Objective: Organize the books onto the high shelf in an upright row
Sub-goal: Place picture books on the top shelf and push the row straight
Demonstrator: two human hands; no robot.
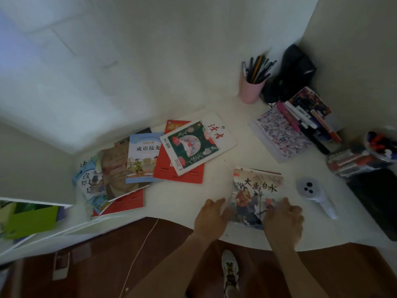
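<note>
Person stands at the near edge of a white desk (236, 147), both hands down on a picture book (255, 190) lying flat at about 5 o'clock of the desktop, cover up, showing painted figures and large black characters. Left hand (211, 216) sits at the book's left edge, fingers loosely bent, fingertips at or touching the edge; whether it actually grips cannot be told. Right hand (283, 218) lies over the book's near right corner, fingers curled onto the cover; thumb hidden, so a pinch on the corner is likely but not confirmed. Book is still flat on the desk. At 9 to 10 o'clock from it, a loose overlapping spread of books (120, 173) lies flat: a white magazine with a dark green cover panel (193, 145) on top of a red book (182, 175), a light blue book (142, 160) beside it, a brown-toned one and others further left, some overhanging the desk edge. At 1 o'clock, near the wall, a pink cup of pens (251, 87), with a dark object just to its right. At 2 o'clock, a floral-patterned notebook (283, 136) with pens and markers lying along its right side. At 3 o'clock, just apart from the picture book, a white handheld controller (315, 194). Brown floor below the desk edge; one shoe (229, 269) visible at 6 o'clock.
</note>
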